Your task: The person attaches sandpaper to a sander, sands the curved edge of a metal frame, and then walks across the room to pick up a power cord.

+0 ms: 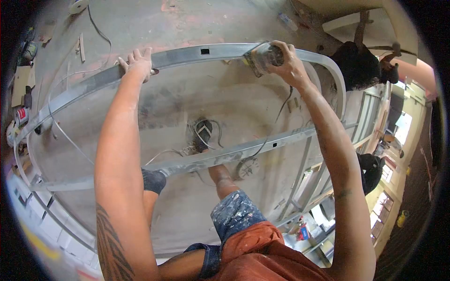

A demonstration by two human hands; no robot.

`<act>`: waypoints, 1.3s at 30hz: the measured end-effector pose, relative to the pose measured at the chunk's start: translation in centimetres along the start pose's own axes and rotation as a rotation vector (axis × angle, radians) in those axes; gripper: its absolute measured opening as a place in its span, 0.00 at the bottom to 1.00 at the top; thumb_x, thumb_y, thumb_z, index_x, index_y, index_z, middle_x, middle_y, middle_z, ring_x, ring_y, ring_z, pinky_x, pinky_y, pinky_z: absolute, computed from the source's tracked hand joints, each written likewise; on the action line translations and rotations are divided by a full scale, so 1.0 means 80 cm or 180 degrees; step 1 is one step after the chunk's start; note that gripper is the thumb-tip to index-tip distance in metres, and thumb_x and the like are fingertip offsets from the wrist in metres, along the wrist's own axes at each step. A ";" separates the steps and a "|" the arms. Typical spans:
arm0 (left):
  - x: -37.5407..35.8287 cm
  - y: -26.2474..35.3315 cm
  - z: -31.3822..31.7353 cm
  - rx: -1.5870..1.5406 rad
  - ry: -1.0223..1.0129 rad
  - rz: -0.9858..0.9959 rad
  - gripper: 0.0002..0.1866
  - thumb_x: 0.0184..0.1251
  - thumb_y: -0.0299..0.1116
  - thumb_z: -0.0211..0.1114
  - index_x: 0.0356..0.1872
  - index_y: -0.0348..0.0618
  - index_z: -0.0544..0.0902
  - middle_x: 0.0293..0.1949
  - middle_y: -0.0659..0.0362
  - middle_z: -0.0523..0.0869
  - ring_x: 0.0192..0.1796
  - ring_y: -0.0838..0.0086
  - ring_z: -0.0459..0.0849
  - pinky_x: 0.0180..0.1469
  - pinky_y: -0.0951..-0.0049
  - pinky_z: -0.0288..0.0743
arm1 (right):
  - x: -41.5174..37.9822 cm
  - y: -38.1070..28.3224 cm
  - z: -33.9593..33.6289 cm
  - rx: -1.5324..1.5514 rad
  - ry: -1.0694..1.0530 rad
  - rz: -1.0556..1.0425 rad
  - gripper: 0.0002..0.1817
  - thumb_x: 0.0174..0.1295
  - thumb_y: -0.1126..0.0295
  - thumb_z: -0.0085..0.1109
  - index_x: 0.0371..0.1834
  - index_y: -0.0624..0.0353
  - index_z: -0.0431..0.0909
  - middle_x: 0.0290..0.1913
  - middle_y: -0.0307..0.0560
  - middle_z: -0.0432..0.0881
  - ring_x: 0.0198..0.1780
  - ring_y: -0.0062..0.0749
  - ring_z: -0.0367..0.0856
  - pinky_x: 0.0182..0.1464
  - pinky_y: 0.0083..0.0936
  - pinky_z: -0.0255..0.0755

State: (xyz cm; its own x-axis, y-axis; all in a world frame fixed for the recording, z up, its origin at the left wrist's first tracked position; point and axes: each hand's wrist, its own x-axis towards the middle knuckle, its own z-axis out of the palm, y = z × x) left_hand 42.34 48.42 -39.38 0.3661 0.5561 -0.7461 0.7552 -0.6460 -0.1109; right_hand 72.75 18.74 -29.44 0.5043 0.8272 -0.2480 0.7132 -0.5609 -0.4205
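Note:
A long grey metal frame (187, 54) with rounded ends stretches across the view in front of me. My left hand (136, 64) grips its far bar left of the middle, fingers over the top. Further right on the same bar, my right hand (287, 61) is closed around a dusty electric palm sander (262, 58), whose lower face lies against the metal. The sander's dark cord (284, 105) hangs from under my right hand towards the near bar (234, 152). A small rectangular hole (205, 51) shows in the far bar between my hands.
My foot in a dark shoe (203, 133) stands on the dusty floor inside the frame, among loose cables. Other people in dark clothing (354, 65) are at the right. Cans and clutter (21, 114) lie at the left edge. A plastic bottle (287, 21) lies at the back.

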 end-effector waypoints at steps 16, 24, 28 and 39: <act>0.006 0.000 0.008 0.0102 0.0117 -0.0036 0.51 0.63 0.40 0.74 0.80 0.61 0.48 0.75 0.46 0.59 0.79 0.49 0.57 0.77 0.29 0.41 | 0.045 0.029 0.006 -0.0398 0.1066 0.1056 0.41 0.53 0.53 0.72 0.72 0.46 0.66 0.55 0.64 0.73 0.51 0.59 0.82 0.57 0.44 0.78; 0.005 0.004 0.008 0.0103 0.0144 -0.0079 0.47 0.66 0.38 0.72 0.79 0.61 0.48 0.72 0.48 0.62 0.77 0.50 0.59 0.78 0.31 0.41 | 0.047 0.032 0.012 -0.0271 0.1274 0.1138 0.39 0.54 0.53 0.73 0.71 0.40 0.67 0.56 0.59 0.72 0.51 0.59 0.84 0.55 0.47 0.80; 0.000 0.005 0.004 0.0197 0.0046 -0.0079 0.47 0.66 0.37 0.72 0.79 0.62 0.49 0.72 0.48 0.62 0.77 0.52 0.59 0.77 0.32 0.43 | 0.035 0.017 0.016 -0.0287 0.1184 0.0979 0.38 0.55 0.54 0.74 0.70 0.39 0.68 0.56 0.58 0.72 0.50 0.59 0.84 0.54 0.47 0.80; 0.006 0.003 0.012 0.0123 0.0253 -0.0049 0.47 0.64 0.39 0.73 0.78 0.62 0.51 0.72 0.47 0.63 0.76 0.50 0.60 0.76 0.34 0.46 | 0.031 0.018 0.026 -0.0244 0.1343 0.0697 0.35 0.56 0.54 0.72 0.67 0.35 0.69 0.55 0.56 0.71 0.47 0.60 0.85 0.51 0.48 0.81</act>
State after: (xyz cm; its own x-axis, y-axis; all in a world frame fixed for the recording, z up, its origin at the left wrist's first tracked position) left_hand 42.16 48.04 -40.44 0.3979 0.6048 -0.6898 0.7400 -0.6560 -0.1484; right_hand 74.00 20.11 -32.48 0.7888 0.6118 0.0590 0.5941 -0.7343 -0.3284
